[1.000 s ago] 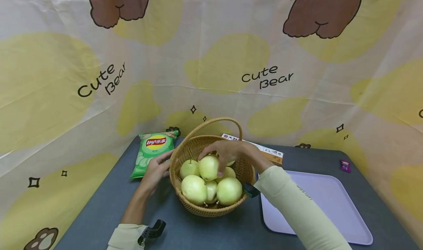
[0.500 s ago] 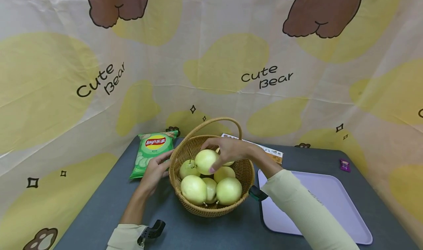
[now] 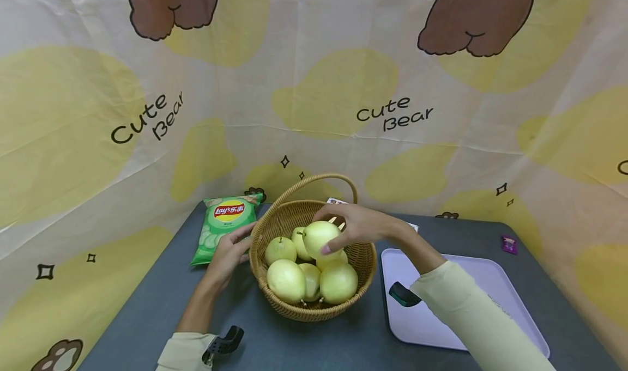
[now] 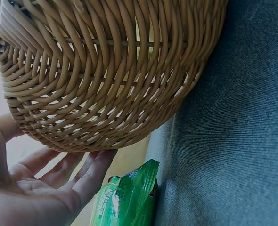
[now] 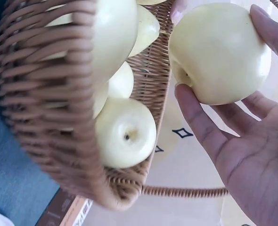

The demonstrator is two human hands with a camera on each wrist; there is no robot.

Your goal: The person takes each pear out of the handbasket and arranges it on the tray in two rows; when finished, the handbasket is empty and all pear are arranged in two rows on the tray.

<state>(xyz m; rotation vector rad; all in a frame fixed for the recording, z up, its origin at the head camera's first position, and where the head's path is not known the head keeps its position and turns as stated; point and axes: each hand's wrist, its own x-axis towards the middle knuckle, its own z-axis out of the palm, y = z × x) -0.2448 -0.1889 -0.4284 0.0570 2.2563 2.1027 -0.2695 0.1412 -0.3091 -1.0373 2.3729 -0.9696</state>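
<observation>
A wicker basket (image 3: 314, 313) with a tall handle stands on the dark table, holding several pale green pears (image 3: 286, 281). Above the pile my right hand (image 3: 363, 226) grips one pear (image 3: 318, 240) between thumb and fingertips. In the right wrist view this pear (image 5: 219, 52) is raised beside the basket rim, apart from a pear (image 5: 127, 134) lying inside. My left hand (image 3: 228, 259) is at the basket's left side. Its extended fingers (image 4: 94, 176) touch the woven wall (image 4: 106, 84) from outside in the left wrist view.
A green bag of potato chips (image 3: 225, 226) lies behind the left hand. To the right is a lilac tray (image 3: 404, 327), partly under the right forearm. A flat box (image 3: 336, 201) shows behind the basket, and a small purple packet (image 3: 509, 245) lies at the far right.
My right hand has lifted the pear off the pile and drawn it right, uncovering another pear behind it. The right forearm has shifted right over the tray. My left hand stays at the basket.
</observation>
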